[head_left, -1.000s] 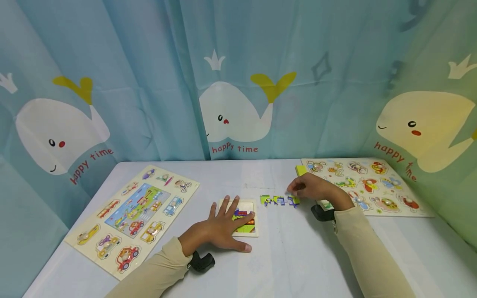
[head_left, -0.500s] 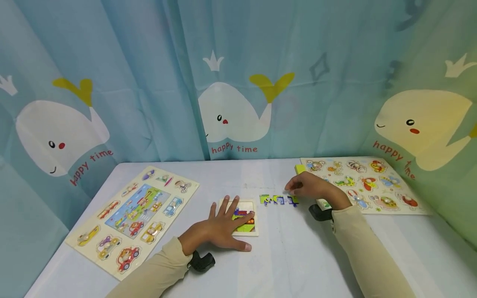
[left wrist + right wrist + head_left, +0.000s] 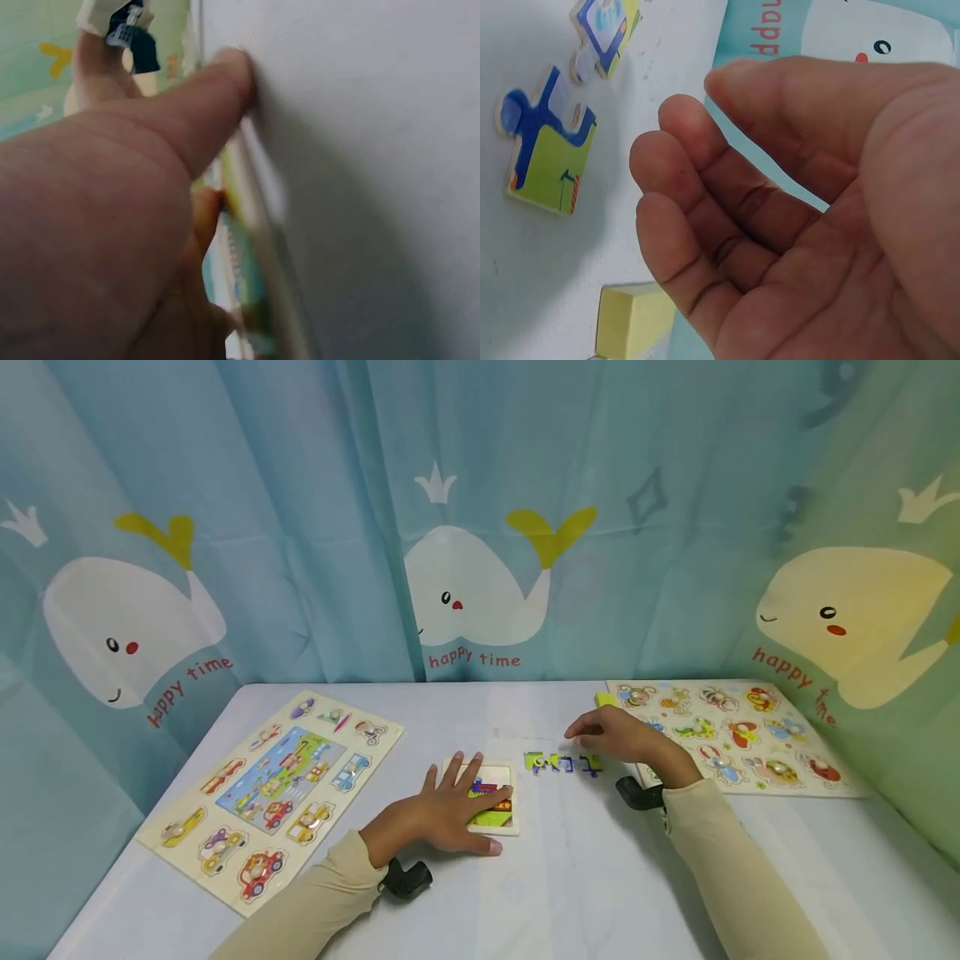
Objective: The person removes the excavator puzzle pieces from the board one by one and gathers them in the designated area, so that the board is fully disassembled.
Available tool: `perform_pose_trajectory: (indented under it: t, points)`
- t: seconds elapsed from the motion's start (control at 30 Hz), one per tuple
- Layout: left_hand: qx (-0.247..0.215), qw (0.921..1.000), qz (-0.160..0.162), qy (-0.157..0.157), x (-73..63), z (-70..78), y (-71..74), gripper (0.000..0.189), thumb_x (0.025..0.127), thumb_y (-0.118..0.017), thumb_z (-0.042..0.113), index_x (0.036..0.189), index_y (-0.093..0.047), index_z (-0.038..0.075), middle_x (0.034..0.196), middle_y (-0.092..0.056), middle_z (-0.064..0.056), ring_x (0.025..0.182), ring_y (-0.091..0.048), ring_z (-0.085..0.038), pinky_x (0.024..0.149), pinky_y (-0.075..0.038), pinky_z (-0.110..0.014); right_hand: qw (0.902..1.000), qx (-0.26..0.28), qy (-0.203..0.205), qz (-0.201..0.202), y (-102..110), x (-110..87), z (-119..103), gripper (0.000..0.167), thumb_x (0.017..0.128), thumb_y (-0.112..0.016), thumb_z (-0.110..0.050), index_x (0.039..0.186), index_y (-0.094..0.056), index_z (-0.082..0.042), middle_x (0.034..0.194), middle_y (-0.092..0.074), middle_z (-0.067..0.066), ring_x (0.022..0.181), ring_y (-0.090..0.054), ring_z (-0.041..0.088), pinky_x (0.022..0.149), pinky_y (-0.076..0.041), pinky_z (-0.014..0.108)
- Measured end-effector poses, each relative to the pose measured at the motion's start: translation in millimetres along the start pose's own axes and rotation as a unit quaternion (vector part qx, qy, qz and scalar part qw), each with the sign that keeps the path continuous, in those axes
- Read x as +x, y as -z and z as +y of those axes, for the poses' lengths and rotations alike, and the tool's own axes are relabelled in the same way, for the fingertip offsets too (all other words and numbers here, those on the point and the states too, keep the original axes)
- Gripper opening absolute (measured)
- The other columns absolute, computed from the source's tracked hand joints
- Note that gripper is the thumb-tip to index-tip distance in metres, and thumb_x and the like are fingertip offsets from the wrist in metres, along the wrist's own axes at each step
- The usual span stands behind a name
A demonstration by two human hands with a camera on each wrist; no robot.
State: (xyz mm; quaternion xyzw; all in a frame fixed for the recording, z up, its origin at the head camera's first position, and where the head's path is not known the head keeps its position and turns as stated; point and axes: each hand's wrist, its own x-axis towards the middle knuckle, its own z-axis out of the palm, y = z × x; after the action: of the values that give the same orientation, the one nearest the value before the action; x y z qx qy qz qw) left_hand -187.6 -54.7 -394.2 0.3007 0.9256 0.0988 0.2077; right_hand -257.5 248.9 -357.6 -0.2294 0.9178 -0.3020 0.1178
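In the head view my left hand [image 3: 446, 817] lies with fingers spread over a small square wooden puzzle tray [image 3: 495, 773]. A train picture shows partly beneath the fingers, and the thumb rests off the tray's near edge. To the right sits a row of three jigsaw pieces: a left one [image 3: 533, 762], a middle one [image 3: 561, 763] and a right one [image 3: 592, 763]. Just beyond them hovers my right hand [image 3: 615, 735], fingers loosely bent. In the right wrist view nothing is between its thumb and fingertips, and a green-and-blue jigsaw piece [image 3: 551, 169] lies apart from it.
On the left lies a vehicle peg puzzle board [image 3: 352, 781], set at an angle. At the back right is an insect peg puzzle board [image 3: 780, 783], with a yellow block [image 3: 605, 699] at its left corner. A whale-print curtain [image 3: 315, 610] hangs behind the table.
My right hand has drifted a little left and away from the right jigsaw piece. The left hand stays on the puzzle tray, and the head view has shifted slightly.
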Motion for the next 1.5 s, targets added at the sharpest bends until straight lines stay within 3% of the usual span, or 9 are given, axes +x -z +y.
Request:
perform_pose_trajectory:
  t: [0.3, 0.63, 1.1, 1.33, 1.5]
  points:
    - [-0.025, 0.9995, -0.013, -0.017, -7.5, -8.3, 4.6, 0.078, 0.088, -0.061, 0.059, 0.154, -0.024, 0.040, 0.162, 0.011, -0.011, 0.145, 0.015, -0.032, 0.112, 0.000, -0.058, 0.9998, 0.014, 0.017, 0.000, -12, 4.5, -10, 0.021, 0.095, -0.059, -0.004, 0.110, -0.069, 0.005, 0.107, -0.068, 0.013, 0.089, -0.056, 0.016, 0.077, -0.047, 0.034]
    - [-0.026, 0.9992, 0.002, -0.030, -20.5, -12.5, 29.1, 0.077, 0.089, -0.062, 0.055, 0.154, -0.026, 0.036, 0.160, 0.014, -0.017, 0.144, 0.016, -0.039, 0.111, -0.005, -0.061, 0.9995, 0.003, 0.031, 0.001, -30, 22.7, -20, 0.019, 0.094, -0.059, -0.004, 0.108, -0.071, 0.001, 0.101, -0.070, 0.006, 0.081, -0.056, 0.013, 0.073, -0.047, 0.031]
    - [-0.020, 0.9984, -0.038, -0.035, -30.4, -13.5, 25.1, 0.079, 0.089, -0.063, 0.055, 0.155, -0.024, 0.035, 0.158, 0.013, -0.024, 0.144, 0.014, -0.040, 0.111, -0.010, -0.060, 0.9969, 0.026, 0.068, -0.029, -50, 41.7, -61, 0.018, 0.095, -0.061, -0.006, 0.108, -0.072, -0.001, 0.098, -0.070, 0.002, 0.072, -0.053, 0.013, 0.063, -0.046, 0.029]
    - [-0.026, 0.9988, -0.033, -0.025, -30.0, -20.0, 16.8, 0.081, 0.086, -0.065, 0.057, 0.155, -0.027, 0.034, 0.157, 0.014, -0.026, 0.143, 0.015, -0.042, 0.110, -0.011, -0.061, 0.9929, 0.037, 0.104, -0.044, -59, 44.5, -72, 0.016, 0.094, -0.061, -0.002, 0.106, -0.071, 0.002, 0.101, -0.070, 0.004, 0.090, -0.061, 0.014, 0.082, -0.050, 0.031]
    - [-0.021, 0.9987, -0.043, -0.019, -29.5, -20.5, 14.5, 0.080, 0.086, -0.065, 0.058, 0.154, -0.030, 0.034, 0.158, 0.012, -0.025, 0.143, 0.015, -0.042, 0.111, -0.009, -0.061, 0.9918, 0.040, 0.109, -0.052, -68, 48.3, -76, 0.015, 0.094, -0.062, -0.003, 0.105, -0.072, -0.001, 0.102, -0.070, 0.002, 0.092, -0.061, 0.014, 0.087, -0.050, 0.032]
